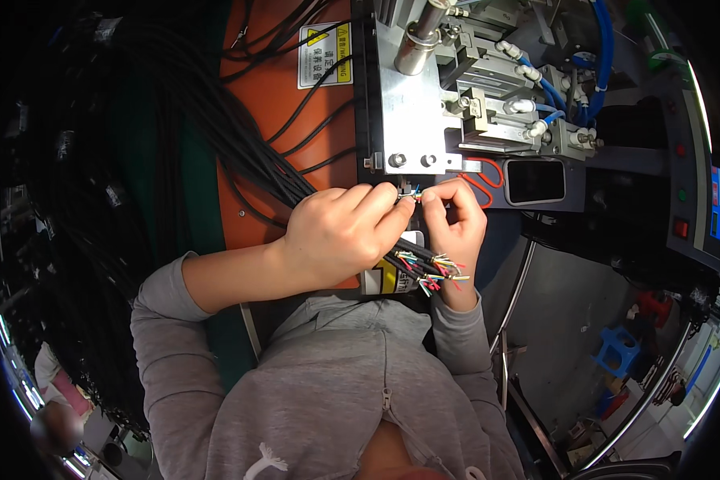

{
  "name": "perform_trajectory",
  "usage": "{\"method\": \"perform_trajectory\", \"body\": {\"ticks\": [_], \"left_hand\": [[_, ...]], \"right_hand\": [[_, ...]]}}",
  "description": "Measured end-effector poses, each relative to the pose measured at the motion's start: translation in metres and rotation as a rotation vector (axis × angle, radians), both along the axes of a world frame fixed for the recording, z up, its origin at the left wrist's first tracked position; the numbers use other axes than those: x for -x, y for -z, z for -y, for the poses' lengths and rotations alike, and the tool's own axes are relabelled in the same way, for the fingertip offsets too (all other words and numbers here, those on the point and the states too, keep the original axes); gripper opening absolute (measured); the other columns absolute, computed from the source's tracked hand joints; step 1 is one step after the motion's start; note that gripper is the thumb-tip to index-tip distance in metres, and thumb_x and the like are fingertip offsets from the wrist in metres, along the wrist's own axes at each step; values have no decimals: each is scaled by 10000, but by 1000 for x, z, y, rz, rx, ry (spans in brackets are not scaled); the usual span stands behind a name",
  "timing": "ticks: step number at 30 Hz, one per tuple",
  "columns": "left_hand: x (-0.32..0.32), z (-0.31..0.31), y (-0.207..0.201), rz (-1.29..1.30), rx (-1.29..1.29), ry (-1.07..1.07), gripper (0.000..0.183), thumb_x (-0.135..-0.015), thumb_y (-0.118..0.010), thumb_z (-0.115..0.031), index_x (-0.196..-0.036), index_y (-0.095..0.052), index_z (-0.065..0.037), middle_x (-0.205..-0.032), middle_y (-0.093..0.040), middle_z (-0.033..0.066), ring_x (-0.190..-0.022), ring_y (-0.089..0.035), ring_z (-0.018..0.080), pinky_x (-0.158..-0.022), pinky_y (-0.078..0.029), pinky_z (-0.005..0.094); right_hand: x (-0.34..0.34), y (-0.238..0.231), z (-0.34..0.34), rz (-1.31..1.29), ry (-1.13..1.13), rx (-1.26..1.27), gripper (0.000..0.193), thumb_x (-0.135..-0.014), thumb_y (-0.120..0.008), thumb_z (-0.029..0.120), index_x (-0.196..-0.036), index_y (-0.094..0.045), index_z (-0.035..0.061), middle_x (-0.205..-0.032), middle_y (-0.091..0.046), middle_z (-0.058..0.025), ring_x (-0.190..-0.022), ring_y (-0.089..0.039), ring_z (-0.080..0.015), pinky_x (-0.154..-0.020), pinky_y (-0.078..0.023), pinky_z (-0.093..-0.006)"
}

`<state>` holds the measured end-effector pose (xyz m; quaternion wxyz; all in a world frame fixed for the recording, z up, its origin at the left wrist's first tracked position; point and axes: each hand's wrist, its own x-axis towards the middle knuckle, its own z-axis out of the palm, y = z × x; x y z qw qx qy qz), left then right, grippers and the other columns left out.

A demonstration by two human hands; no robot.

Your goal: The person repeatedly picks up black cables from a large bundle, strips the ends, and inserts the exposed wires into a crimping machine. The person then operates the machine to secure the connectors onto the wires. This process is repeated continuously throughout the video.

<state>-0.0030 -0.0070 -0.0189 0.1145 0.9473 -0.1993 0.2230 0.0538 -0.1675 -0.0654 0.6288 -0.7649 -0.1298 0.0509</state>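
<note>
My left hand [336,228] is closed over a bundle of black cables [264,160], its thumb and forefinger pinched together at the front of the machine. Facing it, my right hand [458,220] pinches thin coloured wires [417,193] between thumb and forefinger. The two sets of fingertips nearly meet just below the metal plate [412,104] of the machine. Beneath my hands, several cable ends with fanned-out coloured wires [432,268] poke out to the right. The left palm hides part of the bundle.
Pneumatic cylinders [496,76] with blue air hoses [600,72] stand at the back right. Red-handled scissors [480,188] and a phone [535,181] lie right of my hands. A warning label [326,54] sits on the orange surface [256,96]. A blue stool [616,350] stands on the floor.
</note>
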Motion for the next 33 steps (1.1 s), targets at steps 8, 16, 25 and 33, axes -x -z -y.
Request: {"method": "perform_trajectory", "body": {"ticks": [8,16,25,33], "left_hand": [[-4,-3,1,-44,82,33,195,-711,-645,-100,-898,-675,-55,-741,-572,8,-592,-568,114,-492,-425,236],[5,-6,-11,-148,3,-31,151,-735,-657,-80,-883,-664,-48,-759,-563,0,-589,-574,106,-500,-430,233],[6,-11,-5,-215,42,-16,160,-750,-659,-80,-893,-657,-9,-708,-534,27,-545,-572,140,-486,-455,271],[-10,-15,-18,122,316,229,289,-726,-672,-122,-984,-663,7,-990,-662,159,-776,-670,226,-579,-513,284]], "right_hand": [[-3,-12,-1,-119,-56,61,49,-801,-666,23,-790,-629,-8,-703,-618,-50,-630,-547,-81,-590,-428,-226],[-4,-10,-2,312,15,137,71,-717,-683,-24,-746,-626,8,-709,-622,-89,-679,-590,-221,-660,-468,-302],[-9,-21,41,279,-443,-284,176,-685,-745,-11,-851,-688,2,-826,-696,-108,-790,-630,-218,-712,-486,-310],[-2,-12,38,-97,-156,-461,122,-755,-658,-85,-869,-635,-48,-854,-655,-130,-793,-612,-178,-720,-494,-278]]}}
